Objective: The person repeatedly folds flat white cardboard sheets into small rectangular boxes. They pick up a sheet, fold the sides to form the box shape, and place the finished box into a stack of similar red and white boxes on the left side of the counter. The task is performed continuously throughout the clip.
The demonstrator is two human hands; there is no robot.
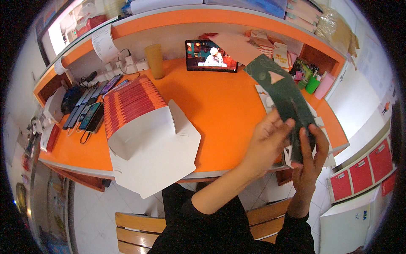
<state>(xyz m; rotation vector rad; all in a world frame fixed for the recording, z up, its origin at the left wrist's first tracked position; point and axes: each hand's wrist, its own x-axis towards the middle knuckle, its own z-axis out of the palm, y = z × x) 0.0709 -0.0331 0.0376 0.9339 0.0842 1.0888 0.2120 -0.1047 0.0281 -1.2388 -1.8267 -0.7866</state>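
Raised over the right part of the desk is a dark green printed paper envelope (289,97), long and tilted. Its pale pink flap (239,48) stands out beyond the far end, and a small triangle of the same pink shows in the green face. My left hand (266,146) pinches its left edge with thumb and fingers. Around the near end, the fingers of my right hand (311,154) are closed. White pieces (267,101) lie partly hidden beneath the envelope. To the left, an opened white cardboard box (160,156) holds a row of red-orange patterned envelopes (134,103).
A lit tablet (211,56) leans at the back of the orange desk (224,118), right of a yellow cup (154,61). Several phones (91,112) with cables lie at left, near chargers. A green container (313,84) stands at right. Wooden chair slats (139,228) are below.
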